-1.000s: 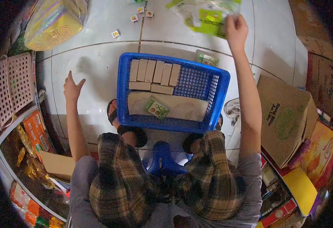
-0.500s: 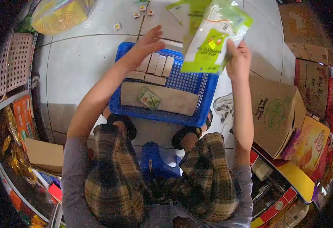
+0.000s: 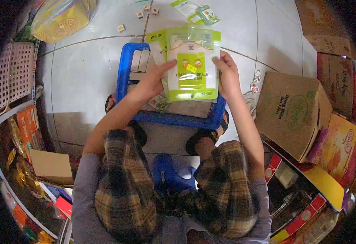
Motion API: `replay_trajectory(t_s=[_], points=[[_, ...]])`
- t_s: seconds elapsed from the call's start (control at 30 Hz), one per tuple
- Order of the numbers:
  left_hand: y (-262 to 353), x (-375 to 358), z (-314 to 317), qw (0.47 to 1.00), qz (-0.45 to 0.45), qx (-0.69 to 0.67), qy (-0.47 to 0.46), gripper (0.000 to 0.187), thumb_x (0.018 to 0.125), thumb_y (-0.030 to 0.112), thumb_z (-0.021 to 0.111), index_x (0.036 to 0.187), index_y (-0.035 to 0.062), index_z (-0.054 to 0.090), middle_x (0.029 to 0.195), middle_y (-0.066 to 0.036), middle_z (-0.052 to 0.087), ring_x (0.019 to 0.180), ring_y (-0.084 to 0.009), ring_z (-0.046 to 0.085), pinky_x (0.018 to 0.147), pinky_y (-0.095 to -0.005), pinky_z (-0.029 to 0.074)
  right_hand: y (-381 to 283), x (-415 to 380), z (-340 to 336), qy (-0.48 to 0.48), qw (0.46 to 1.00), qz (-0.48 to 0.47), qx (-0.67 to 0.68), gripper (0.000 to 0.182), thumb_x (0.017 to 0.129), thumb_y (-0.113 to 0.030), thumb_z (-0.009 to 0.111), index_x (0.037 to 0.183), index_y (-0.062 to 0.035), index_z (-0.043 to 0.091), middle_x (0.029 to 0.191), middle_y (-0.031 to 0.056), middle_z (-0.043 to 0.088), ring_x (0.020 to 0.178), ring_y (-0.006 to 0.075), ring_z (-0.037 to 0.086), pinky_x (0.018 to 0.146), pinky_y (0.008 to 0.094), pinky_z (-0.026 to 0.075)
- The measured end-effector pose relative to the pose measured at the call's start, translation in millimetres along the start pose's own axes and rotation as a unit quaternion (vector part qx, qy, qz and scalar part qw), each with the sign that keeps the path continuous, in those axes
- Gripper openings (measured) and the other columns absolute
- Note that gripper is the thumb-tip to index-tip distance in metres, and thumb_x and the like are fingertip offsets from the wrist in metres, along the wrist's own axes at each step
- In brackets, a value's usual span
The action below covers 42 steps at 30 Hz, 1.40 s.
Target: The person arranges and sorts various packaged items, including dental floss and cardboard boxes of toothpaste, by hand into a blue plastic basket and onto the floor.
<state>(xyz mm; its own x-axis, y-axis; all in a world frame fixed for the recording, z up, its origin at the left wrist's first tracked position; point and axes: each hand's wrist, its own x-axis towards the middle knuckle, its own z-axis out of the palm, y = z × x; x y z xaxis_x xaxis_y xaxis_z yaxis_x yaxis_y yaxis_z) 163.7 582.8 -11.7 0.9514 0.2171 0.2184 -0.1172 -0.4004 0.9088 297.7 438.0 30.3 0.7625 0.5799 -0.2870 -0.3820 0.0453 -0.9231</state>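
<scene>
I hold a green and clear plastic pouch [image 3: 192, 65] flat in front of me, above a blue plastic crate [image 3: 124, 77]. My left hand [image 3: 152, 81] grips its left edge and my right hand [image 3: 225, 75] grips its right edge. A second similar pouch [image 3: 157, 42] shows behind it on the left. The crate stands on the tiled floor between my feet. Inside it lie tan blocks [image 3: 139, 60] and a small green packet [image 3: 159, 103], mostly hidden by the pouch.
More green pouches [image 3: 194, 11] and small cube packets [image 3: 121, 28] lie on the floor beyond the crate. A brown carton [image 3: 292, 114] stands at right, with more cartons behind. A yellow bag [image 3: 60, 18] and pink basket [image 3: 11, 75] are at left, above shelves of goods.
My right hand brought the pouch from the far floor toward me over the crate. My left hand came in from the left and took hold of the pouch's other edge.
</scene>
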Motion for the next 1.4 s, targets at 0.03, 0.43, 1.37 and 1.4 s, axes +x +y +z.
replay_trajectory(t_s=[0.03,0.43,1.37,1.4], points=[[17,3,-1,0.951,-0.155,-0.266,0.019,0.034,0.071,0.007,0.05,0.103,0.0018,0.04,0.096,-0.009,0.05,0.086,-0.0204,0.05,0.073,-0.031,0.042,-4,-1,4,0.003,1.0,0.002,0.003,0.02,0.074,-0.005,0.045,0.092,0.0014,0.04,0.08,0.0097,0.052,0.066,0.0118,0.051,0.055,0.0203,0.041],[32,-12,9,0.656,-0.398,-0.634,0.096,0.042,0.079,0.032,0.036,0.109,0.0027,0.034,0.104,-0.01,0.045,0.092,-0.0208,0.046,0.08,-0.0331,0.036,18,-18,11,0.008,0.985,-0.056,-0.161,0.014,0.068,-0.001,0.053,0.08,-0.0012,0.046,0.073,0.0034,0.051,0.067,0.0082,0.047,0.058,0.0189,0.037],[7,-48,-11,0.593,-0.401,-0.691,0.098,0.048,0.079,0.04,0.028,0.113,0.005,0.031,0.11,-0.013,0.039,0.098,-0.0267,0.041,0.082,-0.039,0.033,48,-53,23,-0.135,0.988,0.05,0.059,0.025,0.071,0.007,0.043,0.093,-0.0049,0.04,0.084,0.0058,0.047,0.077,0.0111,0.047,0.066,0.0204,0.037],[6,-51,-14,0.591,-0.407,-0.69,0.095,0.048,0.079,0.04,0.028,0.113,0.005,0.031,0.11,-0.013,0.039,0.098,-0.0267,0.041,0.082,-0.039,0.033,41,-55,23,-0.141,0.981,0.078,0.111,0.025,0.073,0.005,0.042,0.096,-0.0047,0.039,0.086,0.0074,0.049,0.077,0.0127,0.048,0.065,0.0215,0.039]])
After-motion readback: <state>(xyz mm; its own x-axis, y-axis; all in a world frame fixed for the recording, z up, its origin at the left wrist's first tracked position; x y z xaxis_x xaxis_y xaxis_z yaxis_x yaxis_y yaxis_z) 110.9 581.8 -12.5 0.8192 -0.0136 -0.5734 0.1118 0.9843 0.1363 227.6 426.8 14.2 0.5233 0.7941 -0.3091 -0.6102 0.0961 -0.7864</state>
